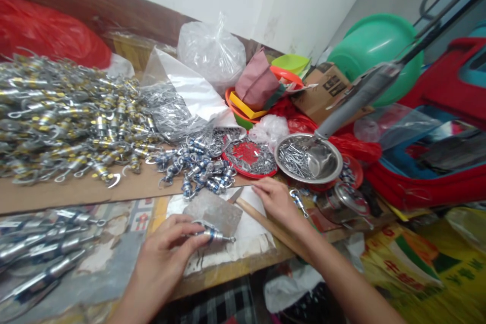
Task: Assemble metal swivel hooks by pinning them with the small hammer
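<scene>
The bench [114,268] runs across the near side, and a big heap of finished clips [64,111] on brown cardboard fills its far left. To the far right stands a green basin [375,45], with a red stool [448,86] beside it. A clear bag [210,53] sits far back at the middle, against the wall. Right of centre is a steel bowl [307,159] of small pins, and just left of it a red lid [250,158] holding more of them. A smaller pile of blue clips [197,169] lies in the middle, just beyond my work spot. There a grey metal block [214,210] rests on white paper, and a hammer [261,217] lies slanted just right of it. My right hand [279,202] rests on the hammer's wooden handle, fingers laid over it, grip loose rather than clenched. My left hand [169,248] pinches one clip [214,234] between thumb and fingertips, holding it against the block's near edge.
</scene>
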Tool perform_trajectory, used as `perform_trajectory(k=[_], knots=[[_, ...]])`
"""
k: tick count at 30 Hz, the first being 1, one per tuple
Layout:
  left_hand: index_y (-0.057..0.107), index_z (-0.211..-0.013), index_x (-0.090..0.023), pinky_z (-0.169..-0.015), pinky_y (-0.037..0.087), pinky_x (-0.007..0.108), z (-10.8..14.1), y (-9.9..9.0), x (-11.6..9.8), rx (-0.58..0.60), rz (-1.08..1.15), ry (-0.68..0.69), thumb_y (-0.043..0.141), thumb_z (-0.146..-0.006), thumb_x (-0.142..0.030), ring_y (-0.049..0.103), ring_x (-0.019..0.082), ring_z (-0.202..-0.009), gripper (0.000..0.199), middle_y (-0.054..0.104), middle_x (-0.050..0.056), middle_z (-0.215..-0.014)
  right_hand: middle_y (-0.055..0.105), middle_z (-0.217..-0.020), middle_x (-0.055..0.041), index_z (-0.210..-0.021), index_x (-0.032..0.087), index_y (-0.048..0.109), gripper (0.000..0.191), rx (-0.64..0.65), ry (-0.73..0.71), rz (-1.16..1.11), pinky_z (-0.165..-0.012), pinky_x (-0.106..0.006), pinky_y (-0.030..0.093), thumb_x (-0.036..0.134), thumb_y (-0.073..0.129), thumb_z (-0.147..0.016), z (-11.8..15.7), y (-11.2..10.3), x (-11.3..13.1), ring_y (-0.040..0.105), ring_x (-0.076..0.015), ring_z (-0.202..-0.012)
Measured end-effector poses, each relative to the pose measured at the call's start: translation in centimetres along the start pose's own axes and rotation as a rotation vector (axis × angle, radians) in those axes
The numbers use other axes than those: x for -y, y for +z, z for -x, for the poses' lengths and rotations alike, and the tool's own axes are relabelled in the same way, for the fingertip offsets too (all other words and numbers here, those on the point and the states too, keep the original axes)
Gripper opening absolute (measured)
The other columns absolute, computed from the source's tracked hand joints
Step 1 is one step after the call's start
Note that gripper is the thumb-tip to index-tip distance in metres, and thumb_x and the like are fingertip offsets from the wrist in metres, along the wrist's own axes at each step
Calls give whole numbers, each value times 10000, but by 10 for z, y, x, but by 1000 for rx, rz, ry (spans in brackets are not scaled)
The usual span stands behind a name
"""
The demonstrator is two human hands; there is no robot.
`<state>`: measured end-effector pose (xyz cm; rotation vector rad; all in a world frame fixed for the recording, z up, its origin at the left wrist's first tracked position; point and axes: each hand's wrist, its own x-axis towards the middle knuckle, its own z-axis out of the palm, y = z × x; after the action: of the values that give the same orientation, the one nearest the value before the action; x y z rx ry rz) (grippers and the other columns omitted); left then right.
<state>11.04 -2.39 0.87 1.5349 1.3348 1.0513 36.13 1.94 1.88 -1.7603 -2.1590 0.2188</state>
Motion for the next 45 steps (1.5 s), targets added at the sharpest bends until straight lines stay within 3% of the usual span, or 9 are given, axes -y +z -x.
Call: perform_trajectory(k=[3,6,11,19,24,30,34,38,45], knots=[[723,-611,-274,-723,451,315,0,1,0,-63,-69,119,676,-622,-318,597,237,-809,65,637,52,-811,589,-1145,-68,-1110,171,585,376,-40,-8,84,-912,-272,379,44,379,-822,-54,5,-5,521,-158,-1062],[722,-609,-272,-668,457,294,-3,2,-1,-61,-68,118,683,-619,-307,602,217,-740,54,635,42,-756,641,-1047,-60,-1007,207,640,356,47,-33,109,-884,-296,390,30,476,-744,-97,14,-11,543,-201,-1027],[738,-659,-288,-601,465,260,-7,-1,-2,20,-6,47,694,-617,-297,615,199,-681,61,665,27,-703,655,-931,-120,-860,158,683,260,86,-17,99,-836,-339,412,28,547,-680,-121,22,-17,575,-254,-949],[740,-722,-303,-680,490,286,-3,0,-3,-65,36,-51,701,-585,-299,644,225,-743,143,722,20,-767,681,-898,-64,-950,142,659,215,-64,22,-183,-736,-261,497,176,495,-816,-50,3,37,633,-140,-800],[730,-807,-310,-737,487,302,-2,2,-3,-102,31,-76,718,-566,-295,642,237,-801,242,728,16,-832,706,-714,-38,-716,181,711,103,-78,-156,-883,-641,-252,524,132,622,-702,12,12,85,651,-141,-671],[740,-751,-311,-618,476,244,1,1,-5,-19,74,66,650,-654,-254,632,186,-676,144,694,9,-699,709,-700,-27,-700,207,715,103,-59,-144,-1081,-644,-264,535,137,640,-694,22,20,91,657,-154,-671],[739,-672,-271,-599,467,239,4,-4,-9,16,139,12,642,-666,-278,617,178,-651,97,675,13,-671,699,-779,-61,-817,181,700,112,-158,-270,-910,-687,-265,530,193,655,-714,32,16,91,650,-155,-730],[693,-661,-230,-619,452,243,4,-10,-15,46,86,-36,604,-710,-317,601,169,-657,134,672,7,-682,661,-929,-114,-998,133,630,236,-324,-597,-498,-707,-252,521,110,569,-772,44,14,85,620,-159,-848],[656,-632,-213,-643,423,241,3,-11,-24,83,-111,130,568,-730,-301,580,165,-690,158,626,18,-699,660,-928,-155,-981,55,604,231,-352,-840,-211,-729,-305,519,84,430,-831,44,12,75,597,-211,-919]])
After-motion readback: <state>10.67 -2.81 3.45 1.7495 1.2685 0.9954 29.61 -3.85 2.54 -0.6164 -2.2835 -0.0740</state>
